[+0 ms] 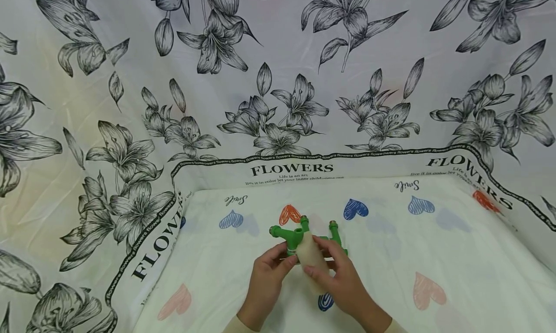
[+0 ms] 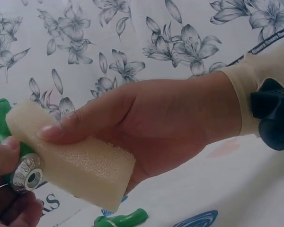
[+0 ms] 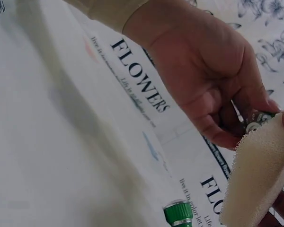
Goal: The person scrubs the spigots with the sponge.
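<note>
My left hand (image 1: pixel 270 274) grips a green plastic tap (image 1: pixel 290 236), its fingers and thumb around the body. A silver threaded end of this tap (image 2: pixel 29 172) shows in the left wrist view. A cream sponge block (image 1: pixel 313 260) is in my right hand (image 1: pixel 343 277), the thumb (image 2: pixel 54 132) on one broad face. The sponge stands tilted right beside the tap; whether they touch I cannot tell. Behind the right hand another green tap (image 1: pixel 334 232) lies on the cloth, partly covered.
A white cloth (image 1: pixel 382 284) printed with hearts covers the surface. Hanging flower-printed fabric (image 1: pixel 278 106) rises at the back and the left. Low in the right wrist view is a green piece with a silver ring (image 3: pixel 178 213).
</note>
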### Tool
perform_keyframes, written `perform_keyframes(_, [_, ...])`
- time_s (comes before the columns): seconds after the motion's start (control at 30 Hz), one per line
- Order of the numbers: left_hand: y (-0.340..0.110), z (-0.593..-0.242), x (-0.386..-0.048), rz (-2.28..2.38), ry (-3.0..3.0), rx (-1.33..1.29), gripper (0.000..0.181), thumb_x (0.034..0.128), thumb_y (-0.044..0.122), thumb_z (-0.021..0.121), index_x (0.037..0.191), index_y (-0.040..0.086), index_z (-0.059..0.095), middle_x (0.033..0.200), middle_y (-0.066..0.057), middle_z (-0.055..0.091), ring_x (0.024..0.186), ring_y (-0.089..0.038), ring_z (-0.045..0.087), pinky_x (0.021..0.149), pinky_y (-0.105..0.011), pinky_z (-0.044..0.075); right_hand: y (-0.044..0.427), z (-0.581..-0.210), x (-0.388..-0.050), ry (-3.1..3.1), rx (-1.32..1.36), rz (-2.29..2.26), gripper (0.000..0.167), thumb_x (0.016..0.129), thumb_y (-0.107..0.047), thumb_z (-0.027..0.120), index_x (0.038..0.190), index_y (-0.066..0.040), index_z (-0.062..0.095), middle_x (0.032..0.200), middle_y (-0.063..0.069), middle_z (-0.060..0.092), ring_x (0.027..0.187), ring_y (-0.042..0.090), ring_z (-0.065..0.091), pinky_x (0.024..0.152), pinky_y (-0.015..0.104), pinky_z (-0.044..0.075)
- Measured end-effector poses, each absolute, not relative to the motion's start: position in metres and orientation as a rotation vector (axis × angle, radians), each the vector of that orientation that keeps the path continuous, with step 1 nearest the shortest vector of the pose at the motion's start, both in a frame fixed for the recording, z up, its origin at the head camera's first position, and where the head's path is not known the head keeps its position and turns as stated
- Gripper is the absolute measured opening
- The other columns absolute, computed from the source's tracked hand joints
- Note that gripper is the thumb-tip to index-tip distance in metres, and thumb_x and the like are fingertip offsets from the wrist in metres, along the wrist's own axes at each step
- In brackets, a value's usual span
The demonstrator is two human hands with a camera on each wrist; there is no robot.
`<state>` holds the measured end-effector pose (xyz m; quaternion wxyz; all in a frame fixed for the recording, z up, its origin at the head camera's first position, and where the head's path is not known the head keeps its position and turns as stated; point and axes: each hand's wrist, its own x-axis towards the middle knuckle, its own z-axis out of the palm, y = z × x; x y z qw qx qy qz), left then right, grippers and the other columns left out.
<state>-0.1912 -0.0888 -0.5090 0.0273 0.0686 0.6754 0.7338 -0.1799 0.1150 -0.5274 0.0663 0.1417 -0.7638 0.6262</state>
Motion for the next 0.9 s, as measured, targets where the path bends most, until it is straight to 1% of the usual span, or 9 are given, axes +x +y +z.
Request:
perform_keyframes(0.13, [-0.087,-0.508,-0.189,2.245,2.189,0.236,0.034,0.0982,0.008,0.083,0.129,-0.001,0.072,0.120,-0.013,0.074,0.113,-0.027,0.070,0.095,-0.029,0.060,0.118,-0.531,-0.183,-2.322,0.372,1.886,0.059,0.101,-0.028,0.083,0.154,-0.021,0.059,0.142,-0.003,0.061,0.118,0.026,0.061,0.093,0.035,0.060])
perform_keyframes(0.23, [-0.086,-0.510,-0.188,2.204,2.337,0.270,0.032,0.0964,0.008,0.085,0.122,0.001,0.067,0.115,-0.008,0.077,0.107,-0.024,0.072,0.085,-0.026,0.057,0.118,-0.533,-0.184,-2.330,0.357,1.884,0.059,0.101,-0.028,0.083,0.154,-0.021,0.059,0.141,-0.002,0.061,0.117,0.025,0.061,0.092,0.034,0.060])
perform_keyframes(0.3, [-0.087,-0.512,-0.187,2.177,2.416,0.302,0.034,0.0960,0.008,0.085,0.119,0.003,0.061,0.113,-0.006,0.078,0.103,-0.022,0.073,0.079,-0.025,0.053,0.118,-0.535,-0.184,-2.332,0.355,1.885,0.059,0.101,-0.028,0.083,0.154,-0.021,0.059,0.141,-0.002,0.061,0.117,0.026,0.061,0.092,0.034,0.060])
perform_keyframes(0.4, [-0.087,-0.514,-0.187,2.180,2.421,0.374,0.044,0.0984,0.006,0.082,0.130,0.006,0.051,0.115,-0.006,0.078,0.102,-0.023,0.074,0.077,-0.025,0.054,0.118,-0.535,-0.183,-2.335,0.353,1.892,0.059,0.101,-0.027,0.082,0.154,-0.022,0.059,0.141,-0.002,0.061,0.118,0.026,0.061,0.092,0.035,0.060])
perform_keyframes(0.53, [-0.088,-0.516,-0.188,2.164,2.382,0.467,0.073,0.1016,0.003,0.077,0.161,0.021,0.039,0.122,-0.006,0.077,0.106,-0.026,0.072,0.083,-0.026,0.059,0.117,-0.534,-0.181,-2.340,0.378,1.891,0.059,0.101,-0.027,0.082,0.155,-0.022,0.058,0.141,-0.002,0.060,0.118,0.025,0.060,0.093,0.036,0.059])
perform_keyframes(0.63, [-0.089,-0.517,-0.190,2.149,2.382,0.506,0.081,0.1023,-0.004,0.072,0.168,0.028,0.037,0.129,-0.007,0.072,0.108,-0.028,0.070,0.088,-0.029,0.061,0.116,-0.532,-0.178,-2.344,0.430,1.858,0.059,0.101,-0.028,0.082,0.155,-0.023,0.058,0.139,-0.004,0.059,0.118,0.023,0.060,0.092,0.037,0.059])
perform_keyframes(0.77, [-0.089,-0.519,-0.193,2.214,2.331,0.464,0.066,0.1013,-0.008,0.070,0.159,0.018,0.051,0.135,-0.014,0.067,0.111,-0.030,0.070,0.091,-0.033,0.063,0.115,-0.529,-0.174,-2.320,0.535,1.790,0.061,0.100,-0.027,0.083,0.156,-0.027,0.058,0.137,-0.005,0.058,0.116,0.022,0.059,0.091,0.037,0.058])
perform_keyframes(0.83, [-0.088,-0.520,-0.193,2.270,2.271,0.359,0.057,0.1003,-0.006,0.073,0.152,0.013,0.057,0.134,-0.016,0.069,0.112,-0.030,0.072,0.090,-0.034,0.063,0.114,-0.527,-0.173,-2.301,0.577,1.752,0.062,0.099,-0.026,0.084,0.156,-0.028,0.058,0.138,-0.006,0.058,0.118,0.021,0.058,0.092,0.037,0.058])
perform_keyframes(0.9, [-0.087,-0.518,-0.193,2.328,2.181,0.234,0.053,0.0990,-0.002,0.077,0.147,0.008,0.057,0.130,-0.018,0.071,0.112,-0.030,0.073,0.091,-0.035,0.064,0.114,-0.525,-0.172,-2.285,0.588,1.719,0.064,0.098,-0.026,0.086,0.156,-0.029,0.057,0.138,-0.007,0.058,0.119,0.020,0.058,0.092,0.037,0.057])
